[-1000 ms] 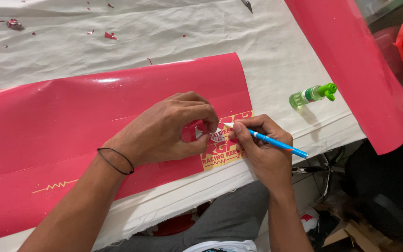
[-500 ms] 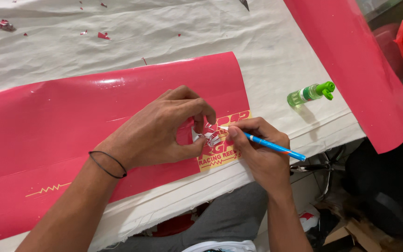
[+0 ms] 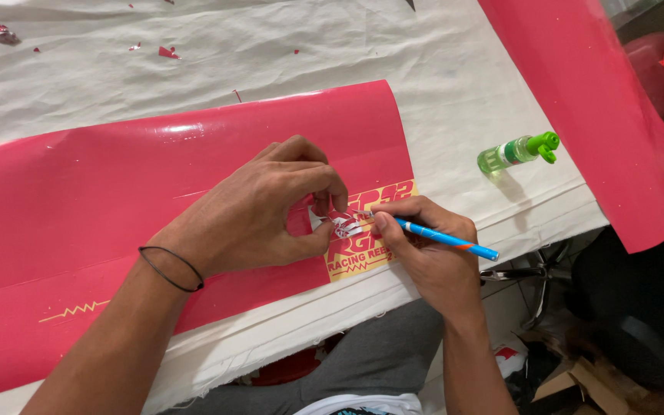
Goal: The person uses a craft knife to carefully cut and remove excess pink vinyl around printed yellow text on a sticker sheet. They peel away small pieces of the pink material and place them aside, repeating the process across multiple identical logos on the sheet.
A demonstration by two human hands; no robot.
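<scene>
Pink vinyl sheet [image 3: 117,207] covers a cloth-draped table [image 3: 439,84] — left hand [image 3: 255,211] pinches a peeled scrap [image 3: 345,225], right hand [image 3: 432,253] grips a blue craft knife [image 3: 443,238] beside it.

The left hand [image 3: 259,207] covers part of the yellow lettering [image 3: 366,246]; the knife [image 3: 443,238] tip seems hidden behind the peeled scrap [image 3: 345,226].

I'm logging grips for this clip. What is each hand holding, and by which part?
The right hand holds a blue craft knife near its tip end, like a pen. The left hand pinches a peeled scrap of vinyl by its edge.
</scene>
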